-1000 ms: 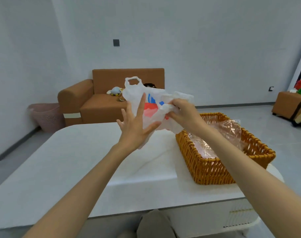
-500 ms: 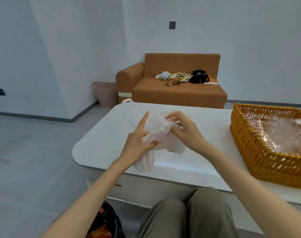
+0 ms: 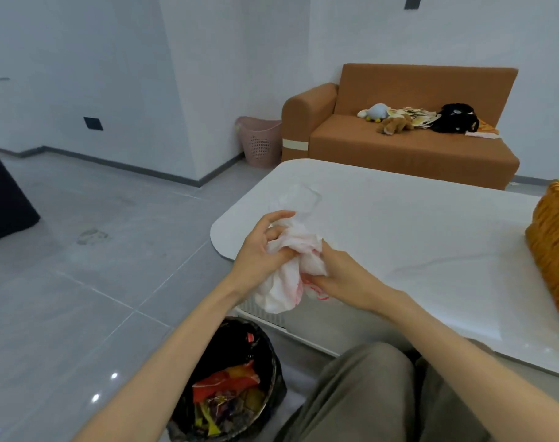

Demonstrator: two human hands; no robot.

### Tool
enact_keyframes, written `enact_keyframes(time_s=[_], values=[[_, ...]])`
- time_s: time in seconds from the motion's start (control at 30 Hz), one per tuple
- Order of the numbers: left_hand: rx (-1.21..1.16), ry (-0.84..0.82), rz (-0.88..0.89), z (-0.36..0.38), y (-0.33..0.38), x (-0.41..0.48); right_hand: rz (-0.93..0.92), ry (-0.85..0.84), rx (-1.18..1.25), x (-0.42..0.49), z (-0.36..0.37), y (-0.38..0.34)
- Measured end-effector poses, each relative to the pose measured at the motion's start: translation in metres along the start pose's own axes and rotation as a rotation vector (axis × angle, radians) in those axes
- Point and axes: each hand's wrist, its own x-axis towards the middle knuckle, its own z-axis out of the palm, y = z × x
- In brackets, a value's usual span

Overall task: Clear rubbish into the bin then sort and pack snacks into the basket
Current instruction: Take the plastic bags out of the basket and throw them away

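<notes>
The bag (image 3: pixel 289 272), white with red print, was bunched between both hands over the table's (image 3: pixel 415 224) near left corner. The left hand (image 3: pixel 260 255) had its fingers curled round the upper part of the bag. The right hand (image 3: pixel 343 280) had its fingers clamped on the lower part. The bin (image 3: pixel 239 390), black-lined and holding coloured wrappers, stood on the floor below the hands. The basket (image 3: pixel 554 247) sat at the far right, well apart.
</notes>
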Motion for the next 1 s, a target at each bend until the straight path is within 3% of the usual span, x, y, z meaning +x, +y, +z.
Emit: enact_keyframes(time_s=[0.07,0.17,0.3,0.37,0.47,0.63,0.8,0.9,1.0], values=[[0.087,0.039,0.025,-0.009,-0.004,-0.003,-0.001,0.035,-0.077,0.003,0.004,0.000],[0.458,0.044,0.119,-0.027,-0.012,-0.005,-0.010,0.010,-0.054,0.006,0.007,-0.003],[0.910,-0.297,0.201,-0.050,-0.022,-0.015,0.046,-0.108,0.111,0.013,0.010,-0.014],[0.986,-0.374,0.137,-0.056,-0.027,-0.022,0.083,-0.148,0.244,0.017,0.008,-0.015],[0.962,-0.330,0.015,-0.064,-0.035,-0.031,0.171,-0.186,0.343,0.023,0.007,-0.015],[0.972,-0.321,0.054,-0.068,-0.048,-0.047,0.335,-0.339,0.458,0.028,0.018,-0.014],[0.829,-0.132,0.087,-0.083,-0.073,-0.055,0.458,-0.214,0.604,0.033,0.043,-0.010],[0.740,0.041,-0.051,-0.092,-0.092,-0.061,0.310,-0.192,0.463,0.030,0.063,-0.008],[0.638,0.138,-0.232,-0.099,-0.109,-0.071,0.105,-0.285,0.337,0.027,0.088,-0.013]])
